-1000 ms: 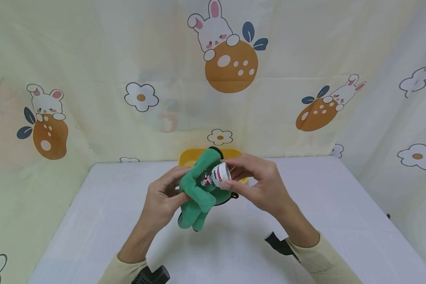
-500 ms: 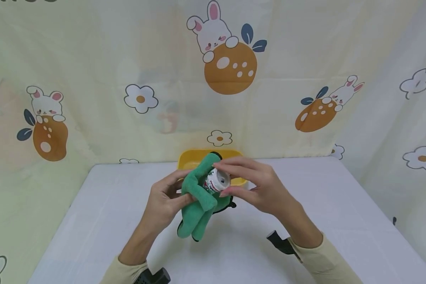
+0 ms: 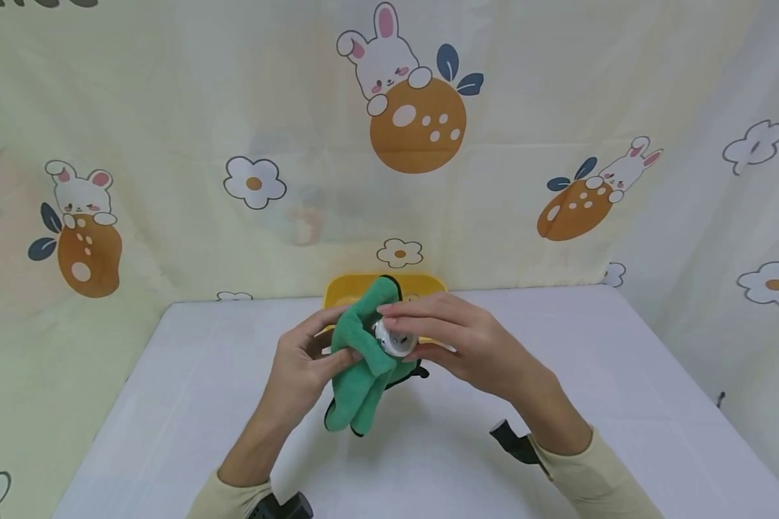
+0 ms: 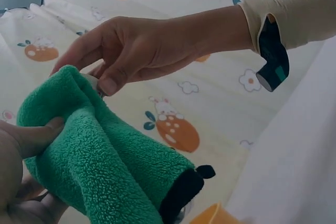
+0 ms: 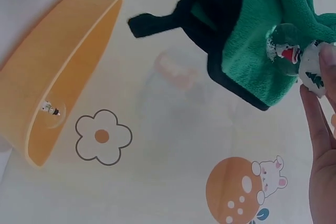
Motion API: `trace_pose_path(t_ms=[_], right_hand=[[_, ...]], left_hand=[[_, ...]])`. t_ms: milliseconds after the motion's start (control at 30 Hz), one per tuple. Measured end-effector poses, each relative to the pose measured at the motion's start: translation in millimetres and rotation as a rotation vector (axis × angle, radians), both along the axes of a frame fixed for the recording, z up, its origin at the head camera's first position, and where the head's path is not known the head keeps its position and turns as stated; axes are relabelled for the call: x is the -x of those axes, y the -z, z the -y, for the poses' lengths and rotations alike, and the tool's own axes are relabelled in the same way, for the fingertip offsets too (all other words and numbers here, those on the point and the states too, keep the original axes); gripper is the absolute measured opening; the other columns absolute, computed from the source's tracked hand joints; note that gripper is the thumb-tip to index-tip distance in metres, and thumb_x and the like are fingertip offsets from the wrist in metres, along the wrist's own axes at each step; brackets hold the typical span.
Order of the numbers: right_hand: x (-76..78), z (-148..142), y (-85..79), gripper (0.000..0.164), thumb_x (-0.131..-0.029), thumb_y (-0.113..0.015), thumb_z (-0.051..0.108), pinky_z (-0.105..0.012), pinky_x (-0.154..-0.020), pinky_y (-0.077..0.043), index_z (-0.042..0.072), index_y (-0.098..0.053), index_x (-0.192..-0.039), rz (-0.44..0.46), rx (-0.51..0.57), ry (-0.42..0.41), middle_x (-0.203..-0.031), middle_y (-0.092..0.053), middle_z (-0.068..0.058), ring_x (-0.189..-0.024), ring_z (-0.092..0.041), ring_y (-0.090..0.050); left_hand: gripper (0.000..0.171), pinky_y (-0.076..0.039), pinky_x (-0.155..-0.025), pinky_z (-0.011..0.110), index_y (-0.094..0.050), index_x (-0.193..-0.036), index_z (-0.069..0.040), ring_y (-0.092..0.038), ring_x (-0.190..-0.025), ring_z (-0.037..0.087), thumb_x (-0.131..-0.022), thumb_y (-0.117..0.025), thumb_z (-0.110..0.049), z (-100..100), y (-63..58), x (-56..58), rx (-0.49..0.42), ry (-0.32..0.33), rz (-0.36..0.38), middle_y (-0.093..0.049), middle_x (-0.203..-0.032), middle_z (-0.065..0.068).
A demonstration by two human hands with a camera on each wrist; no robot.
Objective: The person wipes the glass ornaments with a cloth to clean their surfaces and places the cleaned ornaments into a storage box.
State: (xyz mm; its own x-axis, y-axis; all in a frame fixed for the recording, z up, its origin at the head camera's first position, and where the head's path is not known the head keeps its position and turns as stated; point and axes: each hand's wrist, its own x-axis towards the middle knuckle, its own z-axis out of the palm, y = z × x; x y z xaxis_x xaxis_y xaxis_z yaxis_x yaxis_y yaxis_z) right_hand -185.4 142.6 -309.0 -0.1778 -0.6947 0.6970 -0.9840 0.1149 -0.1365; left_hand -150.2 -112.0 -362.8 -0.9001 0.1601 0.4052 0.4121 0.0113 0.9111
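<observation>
In the head view my left hand [image 3: 301, 367] grips a bunched green cloth [image 3: 357, 393] with black edging and a black hanging loop. My right hand [image 3: 474, 339] holds a small snow globe [image 3: 399, 342] by its white base, which faces up toward the head camera. The right wrist view shows the clear dome [image 5: 286, 48] with a red-and-white figure inside, lying against the cloth [image 5: 252, 51]. Thumb and fingers of the right hand pinch the printed base [image 5: 313, 71]. In the left wrist view the cloth [image 4: 94, 150] hides most of the globe.
A yellow container [image 3: 345, 290] stands on the white table [image 3: 221, 375] behind the hands, near the back curtain [image 3: 169, 130]. Inside it, a second small globe with a snowman figure [image 5: 51, 109] is visible in the right wrist view.
The globe has tilted, so its underside now shows instead of its side lettering. My right fingers have shifted over the base. The cloth has dropped slightly and folded closer round the globe.
</observation>
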Motion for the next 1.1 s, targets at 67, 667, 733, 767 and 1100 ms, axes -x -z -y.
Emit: trace_pose_path(t_ms=[67,667,733,767,1100], right_hand=[[0.4,0,1.5,0.046,-0.087,-0.078,0.014,-0.023,-0.103,-0.051,0.004,-0.066,-0.131,-0.006,0.011,-0.004,-0.133,-0.066,-0.01,-0.12,-0.023,-0.062],[0.2,0,9.4,0.034,-0.094,-0.071,0.022,-0.027,-0.098,-0.055,0.002,-0.061,-0.12,0.175,0.146,-0.033,-0.128,-0.066,-0.013,-0.12,-0.024,-0.063],[-0.2,0,8.7,0.038,-0.094,-0.072,0.023,-0.029,-0.093,-0.058,0.002,-0.061,-0.124,0.21,0.159,-0.048,-0.13,-0.066,-0.013,-0.12,-0.023,-0.063],[-0.4,-1,8.4,0.041,-0.094,-0.072,0.024,-0.03,-0.091,-0.059,0.002,-0.061,-0.126,0.231,0.163,-0.05,-0.131,-0.065,-0.012,-0.12,-0.023,-0.064],[-2.9,8,11.3,0.059,-0.078,-0.084,-0.004,-0.033,-0.083,-0.062,-0.004,-0.056,-0.131,0.427,0.282,0.009,-0.123,-0.063,-0.017,-0.099,-0.022,-0.072]], left_hand=[[0.049,-0.061,-0.088,0.037,-0.063,-0.135,-0.014,-0.065,-0.114,0.032,-0.09,-0.075,0.0,0,0.6,0.5,-0.023,-0.019,0.014,-0.063,-0.132,0.005],[0.052,-0.059,-0.092,0.038,-0.058,-0.138,-0.001,-0.065,-0.112,0.03,-0.088,-0.072,0.006,3,1.7,-2.8,-0.132,0.059,-0.027,-0.061,-0.133,0.007],[0.053,-0.059,-0.092,0.038,-0.057,-0.139,0.0,-0.066,-0.111,0.029,-0.089,-0.072,0.006,3,1.7,-2.9,-0.133,0.089,-0.042,-0.061,-0.134,0.008],[0.053,-0.059,-0.092,0.038,-0.056,-0.139,0.001,-0.066,-0.111,0.028,-0.089,-0.073,0.006,3,1.8,-2.8,-0.127,0.101,-0.054,-0.06,-0.134,0.008],[0.055,-0.061,-0.087,0.04,-0.059,-0.138,-0.004,-0.069,-0.111,0.025,-0.087,-0.076,0.004,0,3.4,-2.6,-0.054,0.164,-0.058,-0.062,-0.133,0.012]])
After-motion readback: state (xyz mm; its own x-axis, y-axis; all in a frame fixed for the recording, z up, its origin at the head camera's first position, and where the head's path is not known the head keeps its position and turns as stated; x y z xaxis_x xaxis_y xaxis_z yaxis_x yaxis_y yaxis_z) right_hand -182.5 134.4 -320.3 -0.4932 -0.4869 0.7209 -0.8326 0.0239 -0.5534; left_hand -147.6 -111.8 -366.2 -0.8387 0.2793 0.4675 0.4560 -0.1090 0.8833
